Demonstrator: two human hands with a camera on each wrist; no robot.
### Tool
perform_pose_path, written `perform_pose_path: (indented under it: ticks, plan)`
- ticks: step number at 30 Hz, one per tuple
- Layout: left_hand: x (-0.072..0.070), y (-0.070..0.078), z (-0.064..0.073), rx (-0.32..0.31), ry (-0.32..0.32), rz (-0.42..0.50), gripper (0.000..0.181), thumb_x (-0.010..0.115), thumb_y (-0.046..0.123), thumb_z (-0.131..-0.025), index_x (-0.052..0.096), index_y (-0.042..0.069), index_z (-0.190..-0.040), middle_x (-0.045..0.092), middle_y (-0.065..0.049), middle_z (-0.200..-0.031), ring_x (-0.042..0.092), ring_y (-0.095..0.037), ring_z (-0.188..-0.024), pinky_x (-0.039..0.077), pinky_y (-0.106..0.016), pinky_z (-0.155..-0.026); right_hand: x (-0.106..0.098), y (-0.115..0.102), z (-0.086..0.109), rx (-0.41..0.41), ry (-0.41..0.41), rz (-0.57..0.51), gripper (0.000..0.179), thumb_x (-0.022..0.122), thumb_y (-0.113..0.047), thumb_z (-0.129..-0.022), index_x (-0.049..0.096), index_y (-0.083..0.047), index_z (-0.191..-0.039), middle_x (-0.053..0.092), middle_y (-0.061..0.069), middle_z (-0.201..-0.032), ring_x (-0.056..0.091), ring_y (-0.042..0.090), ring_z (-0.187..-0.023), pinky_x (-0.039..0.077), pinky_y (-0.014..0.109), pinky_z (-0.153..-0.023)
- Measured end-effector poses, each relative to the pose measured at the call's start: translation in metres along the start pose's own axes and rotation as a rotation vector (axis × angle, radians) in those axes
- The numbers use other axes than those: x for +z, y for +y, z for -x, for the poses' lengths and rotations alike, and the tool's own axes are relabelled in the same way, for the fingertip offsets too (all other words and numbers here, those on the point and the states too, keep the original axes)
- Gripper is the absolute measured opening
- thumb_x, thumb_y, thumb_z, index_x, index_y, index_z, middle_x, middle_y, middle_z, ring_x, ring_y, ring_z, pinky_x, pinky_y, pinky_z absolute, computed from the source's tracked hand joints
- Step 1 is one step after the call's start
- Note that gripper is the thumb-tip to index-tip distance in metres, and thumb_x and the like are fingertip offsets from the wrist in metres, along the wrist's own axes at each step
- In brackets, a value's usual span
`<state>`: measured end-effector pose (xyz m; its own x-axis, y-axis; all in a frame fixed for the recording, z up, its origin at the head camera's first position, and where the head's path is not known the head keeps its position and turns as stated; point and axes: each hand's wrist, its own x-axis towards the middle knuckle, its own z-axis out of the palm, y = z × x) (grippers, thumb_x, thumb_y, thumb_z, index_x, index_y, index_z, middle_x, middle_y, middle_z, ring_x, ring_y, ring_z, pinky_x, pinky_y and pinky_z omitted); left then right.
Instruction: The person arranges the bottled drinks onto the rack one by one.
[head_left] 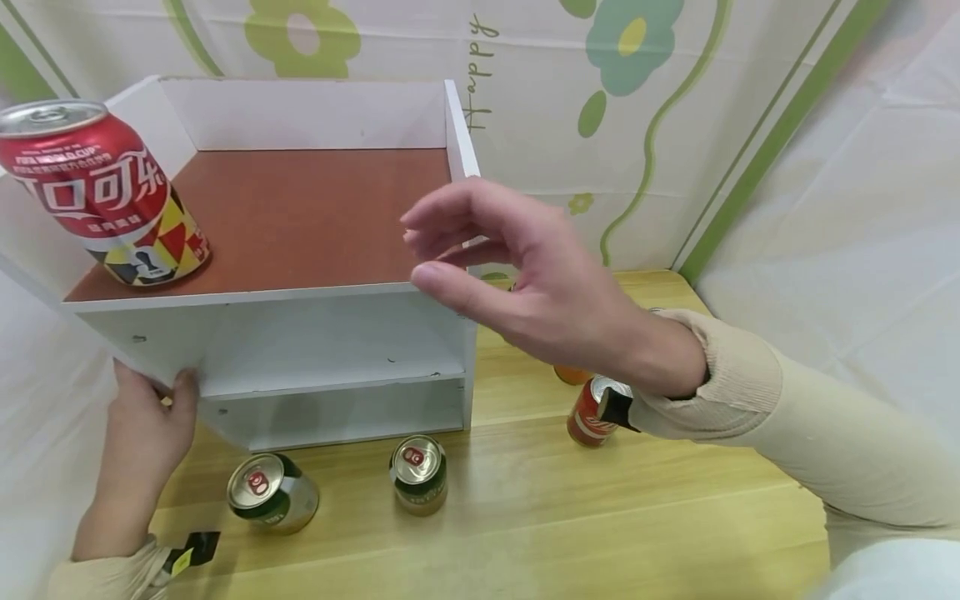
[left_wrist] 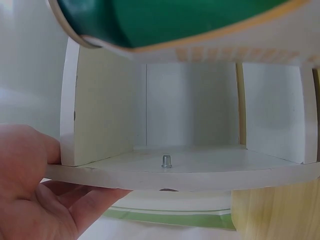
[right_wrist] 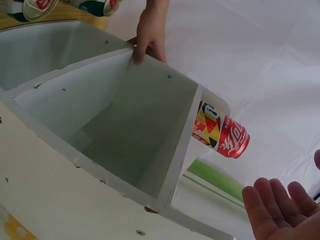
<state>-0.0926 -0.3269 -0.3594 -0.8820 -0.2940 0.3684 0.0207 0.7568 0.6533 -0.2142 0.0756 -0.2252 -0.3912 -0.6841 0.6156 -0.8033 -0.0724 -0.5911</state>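
A white shelf unit (head_left: pixel 337 333) with a reddish-brown top board (head_left: pixel 315 217) stands on the wooden table. My left hand (head_left: pixel 146 425) grips the edge of its left side panel, and in the left wrist view its fingers (left_wrist: pixel 95 207) wrap behind that panel. On the left front of the top board is a red cola can (head_left: pixel 105 192), upright. My right hand (head_left: pixel 532 267) hovers at the unit's upper right corner, fingers loosely bent and thumb apart, holding nothing. The right wrist view also has this cola can (right_wrist: pixel 220 130) beyond the open compartments.
Two green-and-white cans, one at left (head_left: pixel 273 496) and one nearer the middle (head_left: pixel 418 475), stand before the unit. Right of it, under my right forearm, are a red can (head_left: pixel 588 421) and a partly hidden orange item (head_left: pixel 572 374). A flower-patterned cloth (head_left: pixel 540 100) hangs behind.
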Motion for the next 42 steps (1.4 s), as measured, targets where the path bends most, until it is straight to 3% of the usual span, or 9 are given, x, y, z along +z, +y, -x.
perform_pose_path:
  ticks: [4, 9, 19, 27, 29, 31, 35, 37, 42]
  plan:
    - [0.000, -0.001, 0.000, 0.000, -0.013, 0.003, 0.052, 0.045, 0.012, -0.103, 0.020, -0.003, -0.145, 0.054, -0.041, -0.114, 0.058, -0.057, -0.099, 0.033, -0.006, -0.054, -0.002, -0.065, 0.009, 0.011, 0.065, -0.007, 0.030, 0.067, -0.018, -0.099, 0.065, -0.015, -0.128, 0.068, 0.003, -0.124, 0.066, 0.024, -0.110, 0.055, 0.042, -0.093]
    - [0.000, 0.000, -0.001, 0.001, -0.014, -0.003, 0.052, 0.044, 0.013, -0.103, 0.019, -0.002, -0.145, 0.055, -0.040, -0.113, 0.058, -0.054, -0.096, 0.034, -0.008, -0.053, -0.002, -0.091, 0.023, -0.005, 0.156, 0.063, 0.011, 0.065, -0.002, -0.096, 0.070, 0.000, -0.105, 0.072, 0.007, -0.105, 0.069, 0.023, -0.094, 0.058, 0.040, -0.086]
    - [0.001, -0.001, 0.000, 0.001, -0.014, -0.005, 0.052, 0.044, 0.013, -0.103, 0.018, -0.003, -0.145, 0.054, -0.041, -0.113, 0.058, -0.056, -0.097, 0.033, -0.008, -0.054, -0.011, -0.089, 0.050, 0.133, 0.204, 0.122, 0.013, 0.065, 0.011, -0.089, 0.069, 0.005, -0.101, 0.072, 0.008, -0.101, 0.069, 0.020, -0.089, 0.057, 0.033, -0.085]
    - [0.001, 0.000, 0.001, 0.014, -0.010, -0.006, 0.050, 0.046, 0.012, -0.103, 0.021, -0.002, -0.144, 0.056, -0.039, -0.110, 0.059, -0.052, -0.093, 0.035, -0.010, -0.052, -0.018, -0.078, 0.078, 0.221, 0.314, 0.046, 0.018, 0.063, 0.013, -0.089, 0.071, 0.003, -0.100, 0.074, 0.012, -0.098, 0.068, 0.018, -0.088, 0.054, 0.024, -0.080]
    - [0.001, 0.000, 0.001, 0.017, -0.002, -0.018, 0.049, 0.047, 0.013, -0.102, 0.022, -0.002, -0.143, 0.058, -0.038, -0.108, 0.061, -0.042, -0.087, 0.035, -0.010, -0.053, -0.019, -0.074, 0.084, 0.234, 0.331, 0.041, 0.019, 0.062, 0.015, -0.088, 0.071, 0.003, -0.100, 0.074, 0.012, -0.097, 0.068, 0.017, -0.087, 0.054, 0.023, -0.078]
    - [0.000, 0.000, 0.000, 0.012, 0.003, -0.026, 0.049, 0.048, 0.013, -0.102, 0.024, -0.002, -0.142, 0.059, -0.037, -0.107, 0.061, -0.022, -0.080, 0.036, -0.011, -0.053, -0.019, -0.070, 0.090, 0.243, 0.349, 0.026, 0.019, 0.061, 0.016, -0.088, 0.071, 0.004, -0.099, 0.074, 0.012, -0.097, 0.068, 0.017, -0.087, 0.054, 0.023, -0.077]
    - [-0.002, -0.001, 0.000, 0.008, 0.012, -0.032, 0.048, 0.049, 0.014, -0.102, 0.025, -0.002, -0.141, 0.060, -0.036, -0.107, 0.046, 0.006, -0.079, 0.036, -0.010, -0.054, -0.018, -0.060, 0.101, 0.255, 0.385, -0.009, 0.016, 0.061, 0.016, -0.089, 0.069, 0.009, -0.101, 0.073, 0.013, -0.099, 0.070, 0.017, -0.093, 0.055, 0.023, -0.080]
    - [-0.002, 0.000, 0.000, 0.016, 0.011, -0.026, 0.049, 0.048, 0.013, -0.102, 0.025, -0.002, -0.142, 0.059, -0.037, -0.108, 0.054, -0.002, -0.080, 0.036, -0.010, -0.054, -0.018, -0.056, 0.107, 0.261, 0.401, -0.028, 0.014, 0.063, 0.013, -0.090, 0.068, 0.011, -0.103, 0.073, 0.014, -0.100, 0.070, 0.017, -0.094, 0.055, 0.024, -0.082]
    - [-0.002, 0.000, 0.000, 0.021, 0.003, -0.013, 0.050, 0.047, 0.012, -0.102, 0.023, -0.003, -0.143, 0.058, -0.039, -0.109, 0.060, -0.048, -0.091, 0.035, -0.009, -0.054, -0.019, -0.045, 0.124, 0.289, 0.445, -0.069, 0.015, 0.066, 0.007, -0.092, 0.065, 0.013, -0.106, 0.071, 0.017, -0.104, 0.069, 0.018, -0.095, 0.055, 0.023, -0.082]
